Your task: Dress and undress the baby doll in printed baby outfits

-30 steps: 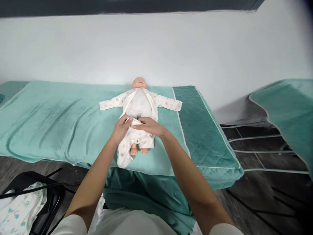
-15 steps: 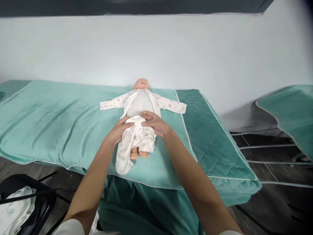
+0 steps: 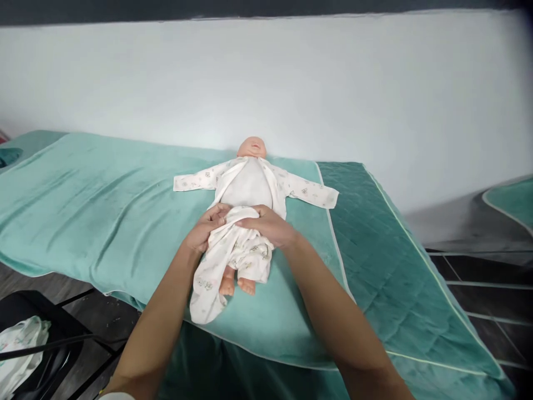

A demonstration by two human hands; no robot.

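Observation:
A baby doll lies on its back on the bed, head toward the wall. White printed baby trousers cover its hips and legs, with both feet showing below. One trouser leg hangs loose to the left, and the fabric is bunched at the crotch. My left hand is closed on the left side of the waistband. My right hand pinches the waistband near its middle and right, thumb on top. A white printed jacket lies open around the doll's white torso, its sleeves spread flat to both sides.
A light green sheet covers most of the bed, over a darker quilted mattress cover at the right. A black chair with white printed cloth on it stands at lower left. The white wall runs behind the bed.
My hands stay on the waistband, and the right hand has shifted its grip slightly. The camera view has moved closer and turned a little, so the doll appears lower and further right.

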